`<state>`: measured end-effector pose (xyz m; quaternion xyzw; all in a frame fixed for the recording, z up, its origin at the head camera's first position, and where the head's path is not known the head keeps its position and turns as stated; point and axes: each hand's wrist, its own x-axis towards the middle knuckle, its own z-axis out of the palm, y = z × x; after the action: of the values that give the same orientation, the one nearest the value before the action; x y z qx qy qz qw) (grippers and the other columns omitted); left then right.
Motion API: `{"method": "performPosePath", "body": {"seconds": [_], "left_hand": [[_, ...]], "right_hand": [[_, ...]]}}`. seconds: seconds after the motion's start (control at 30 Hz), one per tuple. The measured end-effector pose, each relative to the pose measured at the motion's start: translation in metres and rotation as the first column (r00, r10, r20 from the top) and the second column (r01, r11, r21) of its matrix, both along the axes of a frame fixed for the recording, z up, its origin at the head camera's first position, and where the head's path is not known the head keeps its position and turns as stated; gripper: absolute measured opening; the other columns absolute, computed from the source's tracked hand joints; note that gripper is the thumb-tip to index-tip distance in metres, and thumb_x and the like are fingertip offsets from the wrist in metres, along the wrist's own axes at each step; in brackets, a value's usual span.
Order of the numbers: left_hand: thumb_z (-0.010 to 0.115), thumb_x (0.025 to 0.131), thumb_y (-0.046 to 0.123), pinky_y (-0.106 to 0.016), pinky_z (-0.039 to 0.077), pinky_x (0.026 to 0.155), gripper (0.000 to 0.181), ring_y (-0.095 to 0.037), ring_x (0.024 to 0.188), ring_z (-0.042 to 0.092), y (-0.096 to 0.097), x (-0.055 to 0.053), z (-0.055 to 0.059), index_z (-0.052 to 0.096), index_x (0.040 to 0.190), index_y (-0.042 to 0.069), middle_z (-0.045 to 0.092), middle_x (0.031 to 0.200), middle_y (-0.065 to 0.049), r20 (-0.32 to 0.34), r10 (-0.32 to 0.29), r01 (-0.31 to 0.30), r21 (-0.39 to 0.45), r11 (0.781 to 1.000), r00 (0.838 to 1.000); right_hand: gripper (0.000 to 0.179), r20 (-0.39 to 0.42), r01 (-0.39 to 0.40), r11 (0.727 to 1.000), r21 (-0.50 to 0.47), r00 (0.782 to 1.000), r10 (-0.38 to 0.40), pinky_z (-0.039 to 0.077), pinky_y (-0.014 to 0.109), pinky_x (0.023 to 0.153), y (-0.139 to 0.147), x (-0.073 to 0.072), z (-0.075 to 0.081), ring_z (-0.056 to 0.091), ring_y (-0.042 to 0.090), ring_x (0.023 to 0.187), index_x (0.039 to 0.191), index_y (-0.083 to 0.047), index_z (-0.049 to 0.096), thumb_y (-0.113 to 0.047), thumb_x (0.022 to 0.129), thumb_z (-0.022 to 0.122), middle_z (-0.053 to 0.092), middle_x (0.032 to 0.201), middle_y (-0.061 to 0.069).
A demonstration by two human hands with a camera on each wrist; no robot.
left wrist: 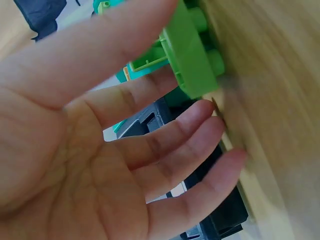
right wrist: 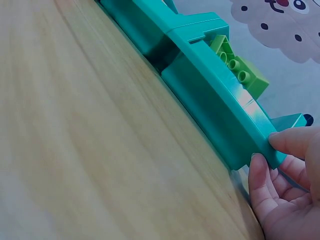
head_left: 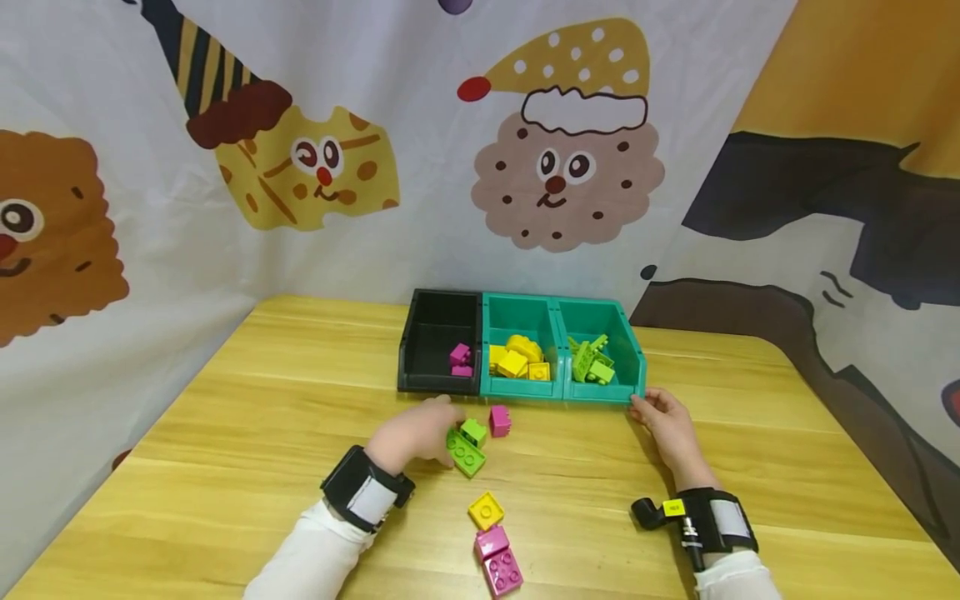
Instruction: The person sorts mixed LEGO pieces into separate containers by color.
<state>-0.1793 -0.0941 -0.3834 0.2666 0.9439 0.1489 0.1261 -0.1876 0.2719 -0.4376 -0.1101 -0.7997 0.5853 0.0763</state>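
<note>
My left hand [head_left: 420, 429] is low over the table, thumb and index finger pinching a green building brick [left wrist: 192, 60]; its other fingers are loosely bent. In the head view a long green brick [head_left: 467, 454] and a smaller green brick [head_left: 473, 431] lie together at those fingertips. Just right of them is a magenta brick [head_left: 500, 421]. With thumb and fingers, my right hand [head_left: 670, 429] grips the front right corner of the right teal bin [right wrist: 215, 110], which holds several green bricks [head_left: 592, 362].
Left of that bin stand a teal bin [head_left: 521, 310] with several yellow bricks and a black bin [head_left: 442, 310] with magenta bricks. Nearer on the table [head_left: 300, 375] are a yellow brick [head_left: 486, 510] and two pink bricks [head_left: 501, 568]. A printed cloth [head_left: 427, 233] hangs behind.
</note>
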Motion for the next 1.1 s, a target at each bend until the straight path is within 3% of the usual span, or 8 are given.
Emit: {"method": "performPosePath", "body": {"seconds": [0.3, 0.47, 0.67, 0.8, 0.9, 1.03, 1.1], "left_hand": [[0.083, 0.068, 0.004, -0.038, 0.048, 0.093, 0.053, -0.021, 0.098, 0.056, 0.0, -0.002, -0.002, 0.062, 0.117, 0.005, 0.06, 0.106, -0.008, -0.019, -0.036, 0.036, 0.007, 0.999, 0.999], [0.081, 0.068, 0.0, -0.038, 0.049, 0.088, 0.041, -0.02, 0.089, 0.056, -0.001, -0.004, -0.005, 0.064, 0.105, 0.004, 0.061, 0.096, -0.007, -0.038, -0.076, 0.077, 0.04, 0.996, 0.996], [0.082, 0.068, 0.001, -0.038, 0.049, 0.086, 0.032, -0.018, 0.085, 0.055, -0.003, -0.005, -0.002, 0.063, 0.094, 0.004, 0.062, 0.093, -0.006, 0.007, -0.059, 0.058, 0.073, 0.996, 0.998], [0.082, 0.069, 0.005, -0.035, 0.05, 0.079, 0.028, -0.016, 0.079, 0.052, -0.01, -0.009, -0.002, 0.061, 0.088, 0.005, 0.06, 0.085, -0.003, 0.002, -0.089, 0.089, 0.057, 0.994, 0.996], [0.082, 0.069, 0.007, -0.032, 0.048, 0.072, 0.026, -0.016, 0.073, 0.049, -0.017, -0.009, 0.003, 0.058, 0.081, 0.006, 0.055, 0.078, -0.002, 0.005, -0.08, 0.08, 0.038, 0.996, 0.997], [0.082, 0.069, 0.007, -0.031, 0.044, 0.066, 0.024, -0.016, 0.069, 0.048, -0.023, -0.007, 0.015, 0.058, 0.073, 0.006, 0.054, 0.072, -0.001, 0.041, -0.008, 0.006, 0.051, 0.999, 0.999], [0.082, 0.069, 0.008, -0.03, 0.043, 0.064, 0.023, -0.015, 0.067, 0.048, -0.026, -0.007, 0.018, 0.059, 0.071, 0.007, 0.054, 0.07, 0.0, 0.028, 0.003, -0.005, 0.07, 0.998, 1.0]], "right_hand": [[0.037, 0.007, 0.017, 1.0, -0.001, 1.0, -0.017, 0.049, 0.011, 0.074, 0.001, -0.001, -0.002, 0.055, -0.004, 0.079, 0.122, 0.007, 0.046, -0.021, 0.097, 0.053, 0.054, 0.086, -0.011], [0.037, 0.01, 0.015, 1.0, 0.002, 1.0, -0.015, 0.049, 0.011, 0.075, 0.001, -0.001, -0.001, 0.055, -0.003, 0.08, 0.122, 0.006, 0.046, -0.021, 0.097, 0.053, 0.054, 0.087, -0.01], [0.037, 0.003, 0.015, 1.0, 0.002, 1.0, -0.015, 0.049, 0.011, 0.074, 0.001, -0.001, -0.001, 0.055, -0.003, 0.079, 0.122, 0.006, 0.046, -0.021, 0.097, 0.053, 0.054, 0.087, -0.01], [0.037, -0.006, 0.017, 1.0, -0.002, 1.0, -0.017, 0.049, 0.011, 0.074, 0.001, -0.001, -0.001, 0.055, -0.003, 0.079, 0.121, 0.007, 0.046, -0.02, 0.097, 0.053, 0.054, 0.087, -0.01], [0.037, -0.005, 0.017, 1.0, 0.004, 1.0, -0.017, 0.049, 0.011, 0.074, 0.001, -0.001, -0.001, 0.055, -0.004, 0.079, 0.122, 0.007, 0.046, -0.02, 0.097, 0.053, 0.055, 0.087, -0.01], [0.038, 0.001, 0.013, 1.0, 0.01, 1.0, -0.013, 0.049, 0.011, 0.074, 0.001, -0.001, -0.001, 0.055, -0.004, 0.078, 0.122, 0.006, 0.047, -0.022, 0.097, 0.053, 0.055, 0.088, -0.009], [0.039, -0.003, 0.009, 1.0, 0.008, 1.0, -0.009, 0.049, 0.011, 0.074, 0.001, 0.0, -0.001, 0.055, -0.004, 0.078, 0.122, 0.007, 0.047, -0.023, 0.097, 0.054, 0.055, 0.088, -0.009]]}}
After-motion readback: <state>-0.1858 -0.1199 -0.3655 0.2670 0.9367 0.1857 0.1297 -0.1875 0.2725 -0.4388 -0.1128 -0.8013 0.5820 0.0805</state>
